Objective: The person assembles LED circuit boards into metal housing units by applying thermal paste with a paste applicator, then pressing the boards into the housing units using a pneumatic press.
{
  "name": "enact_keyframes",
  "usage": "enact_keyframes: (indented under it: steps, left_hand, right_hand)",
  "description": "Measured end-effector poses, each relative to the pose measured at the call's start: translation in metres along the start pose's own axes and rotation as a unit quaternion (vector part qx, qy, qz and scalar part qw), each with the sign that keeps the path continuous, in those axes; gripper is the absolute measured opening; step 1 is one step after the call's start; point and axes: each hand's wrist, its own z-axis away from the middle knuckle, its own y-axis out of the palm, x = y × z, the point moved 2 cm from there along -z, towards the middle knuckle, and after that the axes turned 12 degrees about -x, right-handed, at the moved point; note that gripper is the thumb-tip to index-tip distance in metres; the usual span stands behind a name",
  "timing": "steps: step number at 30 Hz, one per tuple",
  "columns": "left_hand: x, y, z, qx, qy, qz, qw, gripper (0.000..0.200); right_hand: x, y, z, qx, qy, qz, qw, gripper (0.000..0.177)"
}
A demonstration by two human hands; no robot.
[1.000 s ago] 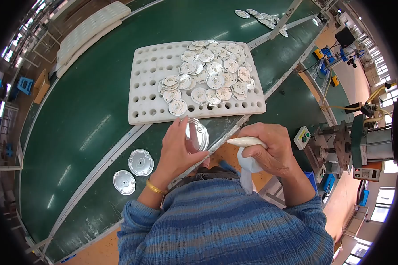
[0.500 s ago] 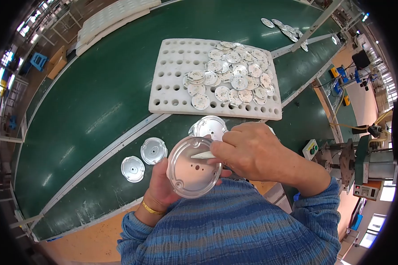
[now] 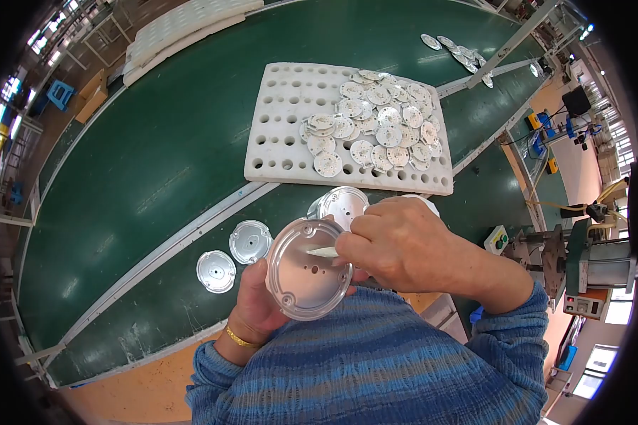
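The left hand holds the disc tilted before the sweater; the right hand grips a white tool, its tip at the disc's face, contact unclear. Best to keep the disc steady and guide the tip clear of the holes

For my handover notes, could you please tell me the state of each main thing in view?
Large metal disc: held tilted in the left grip.
White pointed tool: in the right grip, tip over that disc's face.
Two loose discs: flat on the table.
Rear discs: apparently stacked, partly hidden.
Foam board: flat, partly covered.
Small round plates: mostly heaped on the board, overlapping.
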Motion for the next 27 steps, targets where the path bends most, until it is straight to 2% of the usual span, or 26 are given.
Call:
enact_keyframes:
  steps: [3,17,21,24,27]
  left_hand:
    - [0.000,-0.004,-0.001,0.023,0.014,0.012,1.000,0.090]
    - [-0.007,-0.010,-0.005,0.016,0.081,0.000,0.997,0.086]
    - [-0.007,-0.005,-0.006,0.011,0.072,0.106,0.992,0.085]
    - [-0.009,-0.009,-0.010,0.033,0.054,0.088,0.994,0.080]
    - [-0.011,-0.008,-0.004,-0.013,0.081,0.021,0.996,0.080]
  right_hand:
    - [-0.001,0.001,-0.002,0.004,0.003,-0.002,1.000,0.011]
    - [-0.005,0.007,0.008,0.067,-0.006,-0.009,0.998,0.013]
    - [-0.001,0.006,0.008,0.092,-0.015,-0.010,0.996,0.012]
    - [0.001,0.010,0.010,0.077,-0.036,-0.034,0.996,0.011]
    - [0.008,0.006,0.003,0.079,-0.057,-0.030,0.995,0.012]
